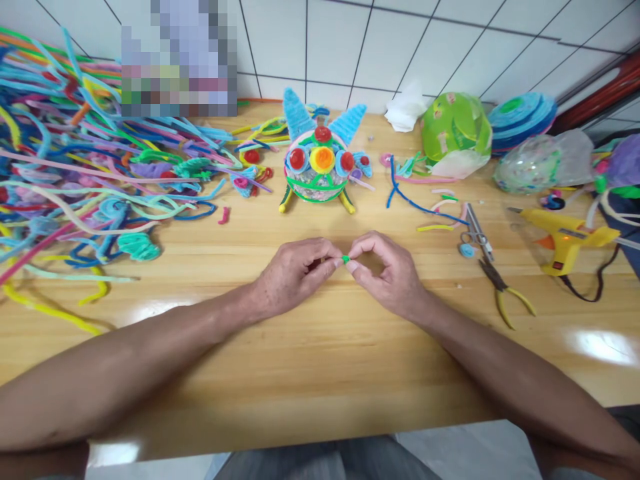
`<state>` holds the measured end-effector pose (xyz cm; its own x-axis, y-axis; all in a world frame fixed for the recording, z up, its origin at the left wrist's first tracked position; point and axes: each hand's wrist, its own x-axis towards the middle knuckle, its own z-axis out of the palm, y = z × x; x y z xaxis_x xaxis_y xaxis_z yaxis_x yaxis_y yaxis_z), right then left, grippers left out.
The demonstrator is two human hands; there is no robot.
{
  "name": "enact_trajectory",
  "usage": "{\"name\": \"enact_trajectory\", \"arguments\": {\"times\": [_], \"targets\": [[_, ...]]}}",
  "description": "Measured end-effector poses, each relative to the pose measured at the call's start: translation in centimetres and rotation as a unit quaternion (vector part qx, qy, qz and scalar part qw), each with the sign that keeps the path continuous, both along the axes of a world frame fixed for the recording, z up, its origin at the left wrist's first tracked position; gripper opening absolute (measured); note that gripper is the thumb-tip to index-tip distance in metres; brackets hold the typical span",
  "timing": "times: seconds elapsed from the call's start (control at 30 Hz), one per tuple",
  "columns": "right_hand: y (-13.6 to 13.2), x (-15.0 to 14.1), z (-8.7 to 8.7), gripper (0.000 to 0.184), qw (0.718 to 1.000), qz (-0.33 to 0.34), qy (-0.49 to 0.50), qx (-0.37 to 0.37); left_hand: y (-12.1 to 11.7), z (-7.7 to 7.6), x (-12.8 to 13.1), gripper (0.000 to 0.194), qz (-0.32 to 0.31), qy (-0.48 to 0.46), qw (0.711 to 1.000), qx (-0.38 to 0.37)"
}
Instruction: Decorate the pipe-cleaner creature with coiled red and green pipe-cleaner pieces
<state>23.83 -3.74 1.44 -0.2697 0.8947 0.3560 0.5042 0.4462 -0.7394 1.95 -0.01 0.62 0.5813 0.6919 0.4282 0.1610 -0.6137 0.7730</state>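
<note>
Between the fingertips of both hands is a small green piece of pipe cleaner (345,259), mostly covered by the fingers. My left hand (293,273) pinches it from the left and my right hand (393,275) from the right, both closed just above the table. Straight behind them stands a pipe-cleaner figure (320,179) with pointed blue ears, red-and-blue round eyes, a yellow-orange nose and short dark legs with yellow tips. A pink scrap of pipe cleaner (225,215) lies to the left of the figure.
Tangled pipe cleaners (100,167) cover the table's left side. To the right lie scissors (475,237), yellow-handled pliers (505,293) and a yellow glue gun (565,237) with its cord. A green wrapped roll (455,130) and blue coiled discs (525,117) stand near the tiled wall (400,47).
</note>
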Motion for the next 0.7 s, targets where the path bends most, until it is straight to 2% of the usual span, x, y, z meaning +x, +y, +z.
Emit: {"name": "enact_trajectory", "arguments": {"times": [0.7], "targets": [[-0.03, -0.01, 0.02, 0.009, 1.000, -0.006, -0.016, -0.001, 0.07, 0.01, -0.06, 0.012, -0.005, 0.001, 1.000, 0.006]]}}
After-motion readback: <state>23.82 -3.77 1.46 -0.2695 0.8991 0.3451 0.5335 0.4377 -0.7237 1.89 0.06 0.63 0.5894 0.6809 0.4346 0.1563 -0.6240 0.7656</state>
